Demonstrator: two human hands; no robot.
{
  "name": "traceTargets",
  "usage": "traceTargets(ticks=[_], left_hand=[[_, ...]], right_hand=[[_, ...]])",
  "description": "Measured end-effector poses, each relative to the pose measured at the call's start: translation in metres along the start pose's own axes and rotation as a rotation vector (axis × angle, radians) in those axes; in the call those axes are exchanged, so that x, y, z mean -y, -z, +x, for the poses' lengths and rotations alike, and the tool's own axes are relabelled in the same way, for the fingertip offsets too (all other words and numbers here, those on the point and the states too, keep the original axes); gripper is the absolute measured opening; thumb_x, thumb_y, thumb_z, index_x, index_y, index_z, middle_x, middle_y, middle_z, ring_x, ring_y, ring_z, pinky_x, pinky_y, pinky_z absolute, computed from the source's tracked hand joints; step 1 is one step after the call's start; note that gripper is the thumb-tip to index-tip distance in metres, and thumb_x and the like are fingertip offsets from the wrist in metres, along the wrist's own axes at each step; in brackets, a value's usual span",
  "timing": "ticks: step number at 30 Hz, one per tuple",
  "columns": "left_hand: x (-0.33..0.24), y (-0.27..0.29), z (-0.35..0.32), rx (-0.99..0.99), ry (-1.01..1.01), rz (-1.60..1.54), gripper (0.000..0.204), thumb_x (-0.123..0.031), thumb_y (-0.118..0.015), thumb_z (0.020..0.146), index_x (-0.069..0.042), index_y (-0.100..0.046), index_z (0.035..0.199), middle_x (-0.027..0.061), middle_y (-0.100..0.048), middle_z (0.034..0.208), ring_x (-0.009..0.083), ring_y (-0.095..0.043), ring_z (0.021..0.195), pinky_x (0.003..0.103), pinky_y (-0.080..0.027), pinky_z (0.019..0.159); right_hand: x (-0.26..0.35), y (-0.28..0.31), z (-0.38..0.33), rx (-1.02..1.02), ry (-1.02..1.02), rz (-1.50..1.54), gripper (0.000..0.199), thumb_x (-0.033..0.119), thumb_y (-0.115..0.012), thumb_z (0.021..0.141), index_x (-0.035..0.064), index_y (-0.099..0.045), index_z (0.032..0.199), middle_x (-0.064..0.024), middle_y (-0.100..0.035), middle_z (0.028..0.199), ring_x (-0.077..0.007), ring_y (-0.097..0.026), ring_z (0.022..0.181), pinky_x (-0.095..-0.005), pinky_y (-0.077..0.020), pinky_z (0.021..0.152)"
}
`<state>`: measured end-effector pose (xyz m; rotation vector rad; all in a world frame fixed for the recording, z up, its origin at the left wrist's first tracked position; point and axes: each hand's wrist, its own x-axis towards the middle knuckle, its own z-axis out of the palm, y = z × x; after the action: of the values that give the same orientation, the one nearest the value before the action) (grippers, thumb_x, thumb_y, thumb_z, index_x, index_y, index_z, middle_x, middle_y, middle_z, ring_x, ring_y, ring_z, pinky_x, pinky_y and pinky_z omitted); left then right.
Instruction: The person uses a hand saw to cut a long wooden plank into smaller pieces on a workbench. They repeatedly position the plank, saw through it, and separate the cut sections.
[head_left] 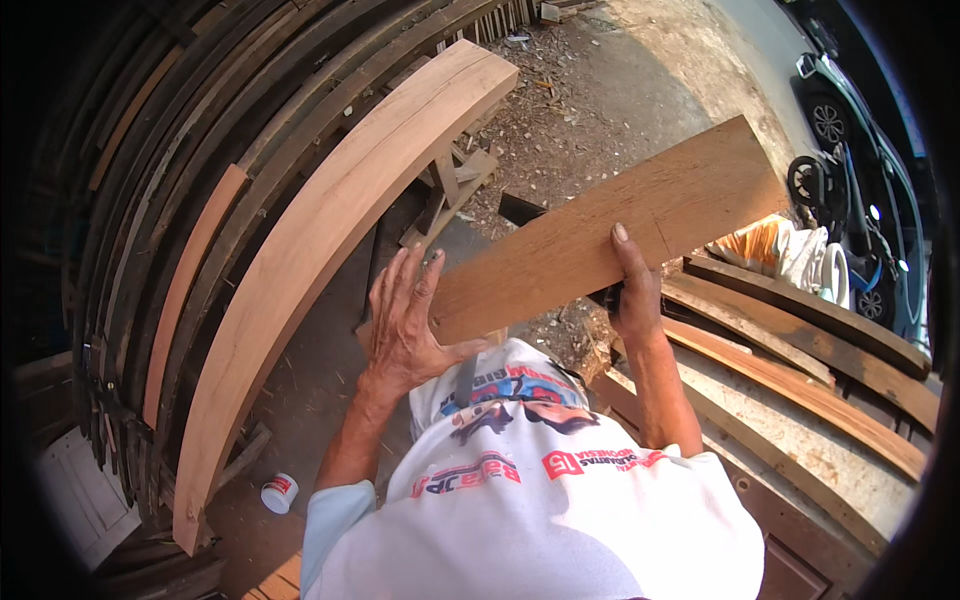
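Observation:
A wide brown plank (600, 230) slants across in front of me, its far end raised to the right. My right hand (636, 285) is closed around its near edge, with the thumb on the upper face and the fingers hidden underneath. Over the plank's left end lies my left hand (405, 315), fingers stretched and apart, thumb pointing right along the near edge. To the left, a long, thick, reddish beam (330, 210) runs away from me on wooden supports.
Many dark boards (150, 170) stand stacked at the left. A white tub (279, 493) sits on the floor. More planks (800, 370) lie at the right, near a white sack (790, 250). Beyond them are a motorbike (850, 190) and a car (885, 140).

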<state>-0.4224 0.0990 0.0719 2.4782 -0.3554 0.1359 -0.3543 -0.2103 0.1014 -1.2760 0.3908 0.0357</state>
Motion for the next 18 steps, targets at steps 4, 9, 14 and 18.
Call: traceTargets(ticks=[4, 9, 14, 18], left_hand=[[-0.014, -0.030, 0.018, 0.110, -0.076, -0.059, 0.118, -0.042, -0.097, 0.073, -0.014, -0.039, 0.172, 0.0312, -0.039, 0.167, 0.0497, -0.040, 0.155, 0.063, -0.031, 0.126], [0.015, -0.017, 0.035, 0.152, -0.047, -0.064, 0.119, -0.012, -0.094, 0.063, -0.014, -0.042, 0.171, 0.0290, -0.044, 0.160, 0.0463, -0.048, 0.148, 0.057, -0.038, 0.121], [0.029, 0.035, 0.066, 0.159, 0.045, 0.008, 0.109, -0.009, -0.090, 0.068, -0.014, -0.047, 0.169, 0.0270, -0.047, 0.160, 0.0487, -0.052, 0.145, 0.056, -0.044, 0.120], [0.033, 0.061, 0.106, 0.114, 0.158, 0.005, 0.098, -0.004, -0.085, 0.074, -0.009, -0.051, 0.166, 0.0278, -0.053, 0.155, 0.0491, -0.057, 0.141, 0.051, -0.050, 0.118]], right_hand=[[-0.011, -0.022, 0.013, -0.001, -0.098, 0.045, 0.073, 0.047, -0.078, 0.101, 0.0000, -0.054, 0.151, -0.0169, -0.067, 0.138, -0.0286, -0.068, 0.125, -0.0452, -0.0567, 0.107], [-0.013, -0.042, 0.020, 0.088, -0.196, 0.130, 0.073, 0.060, -0.074, 0.102, 0.0019, -0.058, 0.144, -0.0130, -0.071, 0.118, -0.0218, -0.074, 0.096, -0.0355, -0.0615, 0.074], [-0.013, -0.010, 0.038, 0.009, -0.012, 0.127, 0.039, 0.046, -0.070, 0.111, 0.0069, -0.065, 0.115, -0.0037, -0.069, 0.092, -0.0118, -0.066, 0.068, -0.0268, -0.0506, 0.055], [0.010, 0.039, 0.064, -0.120, 0.154, 0.009, 0.024, 0.030, -0.073, 0.111, 0.0086, -0.065, 0.112, -0.0030, -0.068, 0.092, -0.0107, -0.066, 0.069, -0.0251, -0.0492, 0.055]])
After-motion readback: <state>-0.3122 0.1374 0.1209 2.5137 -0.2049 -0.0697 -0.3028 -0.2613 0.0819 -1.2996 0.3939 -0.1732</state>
